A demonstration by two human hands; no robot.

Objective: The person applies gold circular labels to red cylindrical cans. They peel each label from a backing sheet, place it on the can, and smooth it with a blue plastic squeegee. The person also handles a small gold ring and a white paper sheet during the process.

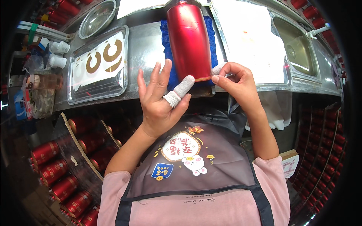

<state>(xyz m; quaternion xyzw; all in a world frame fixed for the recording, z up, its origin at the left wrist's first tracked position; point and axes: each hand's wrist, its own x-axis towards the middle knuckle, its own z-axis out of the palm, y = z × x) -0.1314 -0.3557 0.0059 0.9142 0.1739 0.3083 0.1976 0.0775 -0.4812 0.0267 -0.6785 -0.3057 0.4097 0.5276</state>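
A glossy red bottle [189, 42] lies on a folded blue cloth [167, 53], its base towards me and a thin gold band [202, 79] along the base edge. My left hand [159, 99] has its fingers spread, with a white knitted finger cot [183, 86] on the index finger. That fingertip is at the left of the base edge, apparently touching it. My right hand [237, 79] is bent at the right of the base, its thumb tip beside the gold band. A white cot covers its index finger too. Whether anything is pinched there cannot be told.
On the left, a metal tray [126, 65] bears a white sheet with gold cut-out decals [93, 62]. Behind it stands a steel bowl [97, 19]. White sheets [251, 50] cover the right side, beside a sink [294, 48]. Racked red bottles [58, 172] stand below the counter.
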